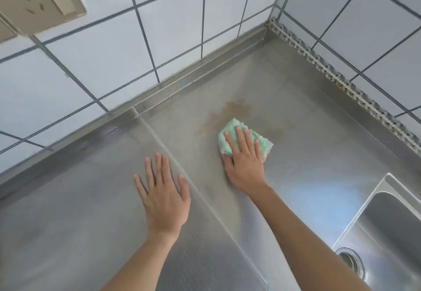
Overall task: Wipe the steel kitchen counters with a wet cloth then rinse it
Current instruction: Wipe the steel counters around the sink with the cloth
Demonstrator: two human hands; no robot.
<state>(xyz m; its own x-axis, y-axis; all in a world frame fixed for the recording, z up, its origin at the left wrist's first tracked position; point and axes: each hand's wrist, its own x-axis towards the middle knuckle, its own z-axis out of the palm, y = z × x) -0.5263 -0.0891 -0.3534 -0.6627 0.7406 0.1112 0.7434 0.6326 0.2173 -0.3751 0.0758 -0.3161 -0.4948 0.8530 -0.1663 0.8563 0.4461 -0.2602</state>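
From the head view, I am looking down at a steel counter [307,113] running into a tiled corner. My right hand [245,165] is lying flat on a folded green cloth [234,129], fingers straight and spread, pressing it onto the steel rather than gripping it. The cloth is sitting toward the far middle of the counter, its far edge touching a brownish stain [230,110]. My left hand [164,197] is resting open and flat on the near-left part of the counter, holding nothing, probably bracing me. The sink [387,222] is showing at the near right, well apart from the cloth.

I am judging the cloth as light, soft and limp, likely soaked, so it should bunch and slide on smooth steel. Flat pressure over its middle suits wiping; for rinsing I would gather it whole into the palm.
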